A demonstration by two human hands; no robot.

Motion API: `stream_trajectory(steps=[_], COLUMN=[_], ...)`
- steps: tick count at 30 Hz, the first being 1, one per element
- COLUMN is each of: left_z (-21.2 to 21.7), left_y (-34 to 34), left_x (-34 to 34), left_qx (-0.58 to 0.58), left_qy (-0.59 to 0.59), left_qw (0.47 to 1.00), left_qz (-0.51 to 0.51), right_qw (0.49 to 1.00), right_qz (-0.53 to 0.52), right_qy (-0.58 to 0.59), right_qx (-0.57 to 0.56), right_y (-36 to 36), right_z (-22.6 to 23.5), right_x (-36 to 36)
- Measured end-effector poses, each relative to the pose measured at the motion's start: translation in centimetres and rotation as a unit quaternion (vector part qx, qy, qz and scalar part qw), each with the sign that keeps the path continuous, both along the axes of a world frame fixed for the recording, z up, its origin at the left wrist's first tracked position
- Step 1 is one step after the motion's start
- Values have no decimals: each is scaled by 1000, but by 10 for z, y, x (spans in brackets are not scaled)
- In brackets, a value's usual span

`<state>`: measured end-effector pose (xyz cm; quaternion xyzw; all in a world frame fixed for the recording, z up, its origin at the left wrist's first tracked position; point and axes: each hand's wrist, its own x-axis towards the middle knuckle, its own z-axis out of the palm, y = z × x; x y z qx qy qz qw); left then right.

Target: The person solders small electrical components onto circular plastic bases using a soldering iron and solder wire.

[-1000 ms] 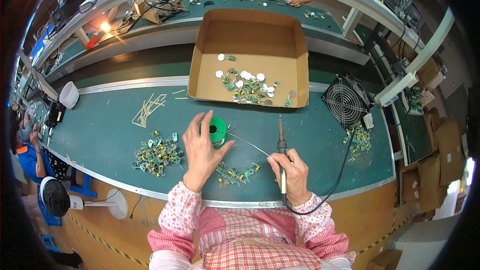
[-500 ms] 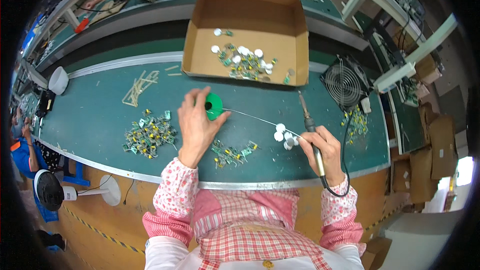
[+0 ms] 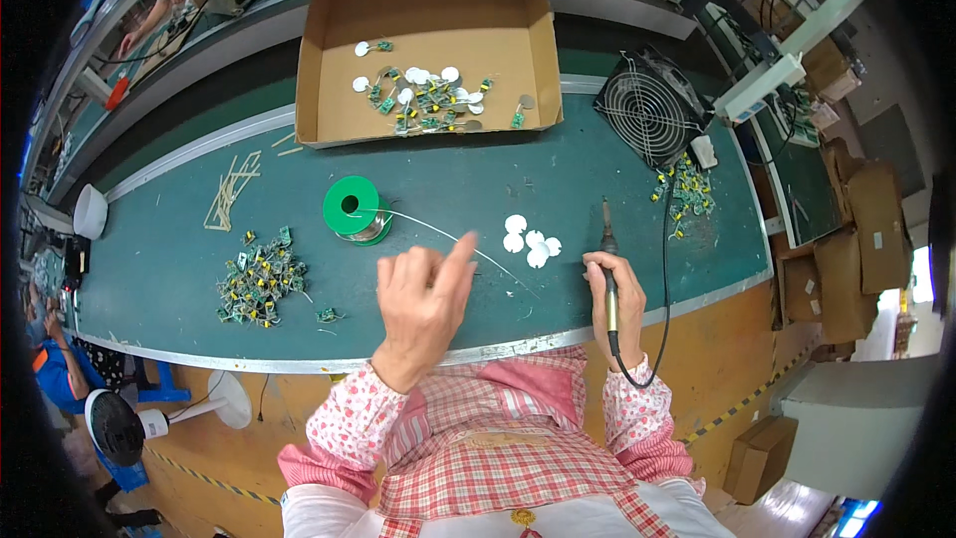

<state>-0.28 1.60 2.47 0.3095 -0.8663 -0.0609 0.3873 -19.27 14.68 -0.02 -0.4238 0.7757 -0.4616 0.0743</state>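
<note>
My right hand (image 3: 614, 304) grips a soldering iron (image 3: 611, 315) by its handle, tip pointing away from me over the bench. My left hand (image 3: 423, 304) is over the bench's near edge, fingers curled and slightly blurred; whatever they hold is hidden. Past its fingertips runs a thin solder wire (image 3: 423, 224) from a green spool (image 3: 340, 201), which rests on the bench untouched. Several white discs (image 3: 538, 249) lie between my hands. A pile of small green circuit boards with yellow parts (image 3: 261, 281) sits left of my left hand, with a single board (image 3: 330, 316) near it.
An open cardboard box (image 3: 533, 120) at the back holds boards with discs attached. A black fan (image 3: 649, 110) stands at the back right, with more boards (image 3: 687, 194) beside it. Thin pale sticks (image 3: 231, 191) lie at the left. The iron's cord (image 3: 665, 284) loops by my right hand.
My left hand has let go of the spool and drawn back toward the near edge, its fingers curling. My right hand has moved away from the discs, which now lie spread apart. The view has shifted.
</note>
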Motion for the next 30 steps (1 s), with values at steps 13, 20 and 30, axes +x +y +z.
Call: stream_trajectory(steps=[13, 20, 30], left_z=[57, 31, -25], left_y=[-52, -30, -3], left_x=[-46, -27, 1], left_qx=[-61, -22, 104], left_qy=[-11, -4, -177], left_qw=[998, 998, 978], left_qz=[-25, -65, -21], right_qw=[999, 1000, 992], right_qz=[0, 12, 56], right_qy=[-18, -10, 115], right_qx=[-35, -20, 4], right_y=[4, -14, -31], right_z=[-12, -19, -18], right_x=[7, 5, 13])
